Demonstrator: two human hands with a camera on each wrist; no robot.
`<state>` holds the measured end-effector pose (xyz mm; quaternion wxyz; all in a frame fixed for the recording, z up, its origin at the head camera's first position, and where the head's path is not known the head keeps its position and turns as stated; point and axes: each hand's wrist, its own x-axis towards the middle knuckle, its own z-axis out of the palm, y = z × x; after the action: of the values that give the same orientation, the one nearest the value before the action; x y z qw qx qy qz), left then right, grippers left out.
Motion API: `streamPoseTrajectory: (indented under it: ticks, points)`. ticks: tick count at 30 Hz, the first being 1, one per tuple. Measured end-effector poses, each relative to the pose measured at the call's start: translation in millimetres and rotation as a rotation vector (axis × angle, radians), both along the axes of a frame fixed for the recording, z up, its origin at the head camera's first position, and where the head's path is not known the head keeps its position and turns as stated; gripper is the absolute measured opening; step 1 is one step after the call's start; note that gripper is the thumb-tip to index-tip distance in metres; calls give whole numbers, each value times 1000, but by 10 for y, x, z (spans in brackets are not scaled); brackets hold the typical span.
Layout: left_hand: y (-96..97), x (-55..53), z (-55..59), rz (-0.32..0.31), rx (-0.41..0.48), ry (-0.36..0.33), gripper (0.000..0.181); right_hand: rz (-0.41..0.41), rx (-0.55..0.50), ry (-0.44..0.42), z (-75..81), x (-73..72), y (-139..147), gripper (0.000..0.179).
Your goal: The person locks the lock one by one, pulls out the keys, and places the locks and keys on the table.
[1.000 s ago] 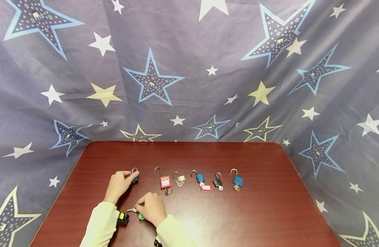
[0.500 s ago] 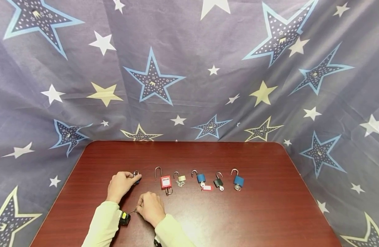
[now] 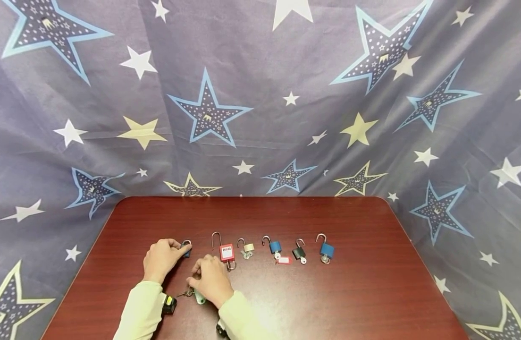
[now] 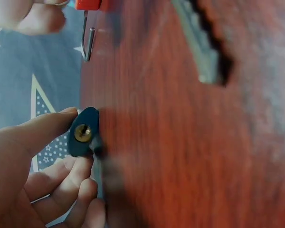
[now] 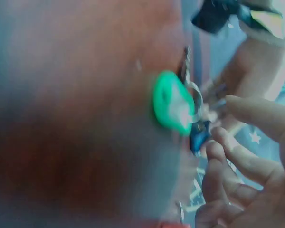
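My left hand (image 3: 163, 257) pinches a small dark blue padlock (image 4: 83, 132) between thumb and fingers, over the table's left part. Its brass keyhole (image 4: 83, 133) faces the left wrist camera. Whether its shackle is locked I cannot tell. Nearer to me and to the right, my right hand (image 3: 211, 279) pinches a key ring (image 5: 196, 102) with keys (image 3: 186, 293) and a green tag (image 3: 199, 297) hanging from it. One key (image 4: 202, 45) looms blurred in the left wrist view, apart from the padlock.
Along the table (image 3: 349, 293) to the right stands a row of unlocked padlocks: red (image 3: 227, 252), brass (image 3: 248, 247), blue (image 3: 275, 247), black (image 3: 298, 253) and another blue one (image 3: 327, 250). Keys lie by them. A red key tag (image 3: 283, 260) lies by the middle blue one. Star-patterned cloth (image 3: 260, 94) hangs behind.
My right hand has lifted slightly and turned, and the green tag, hidden half a second ago, shows again. The padlock in my left hand has come a little nearer to me.
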<state>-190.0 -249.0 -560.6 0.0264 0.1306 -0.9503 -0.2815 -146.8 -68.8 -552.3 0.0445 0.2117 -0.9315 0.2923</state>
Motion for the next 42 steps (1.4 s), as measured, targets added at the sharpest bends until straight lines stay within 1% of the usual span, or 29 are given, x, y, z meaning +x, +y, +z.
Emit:
streamPoseTrajectory:
  ticks: [2,5,9,11,13,16,19,23,26,31,34,37,42]
  points:
    - [-1,3,11,10,-5,2,40,-12,16,29,29,-42,59,18]
    - [-3,8,31,22,-12,27,43,-36,-4,45,69,-103,154,19]
    - [25,25,88,10,4,97,50,-74,-35,95,87,-178,256,19]
    - [60,33,132,-4,24,131,54,-94,-45,123,88,-208,298,23]
    - [102,43,176,-12,42,151,56,-115,-64,134,85,-235,334,28]
    - [169,48,225,-20,71,160,55,-141,-103,127,72,-275,388,35]
    - [247,38,243,-28,98,157,51,-167,-122,125,47,-318,448,36]
    - [367,26,208,-42,127,151,45,-195,-121,107,7,-372,522,36]
    - [467,23,151,-58,155,144,40,-214,-128,70,-24,-394,563,38]
    - [620,3,58,-84,197,137,34,-228,-136,40,-76,-399,597,41]
    - [681,-2,13,-115,218,143,32,-227,-125,31,-93,-395,601,45]
    - [727,12,-9,-161,265,145,31,-220,-108,22,-114,-395,605,48]
    - [807,6,-58,-214,328,123,31,-200,-93,14,-120,-409,630,48]
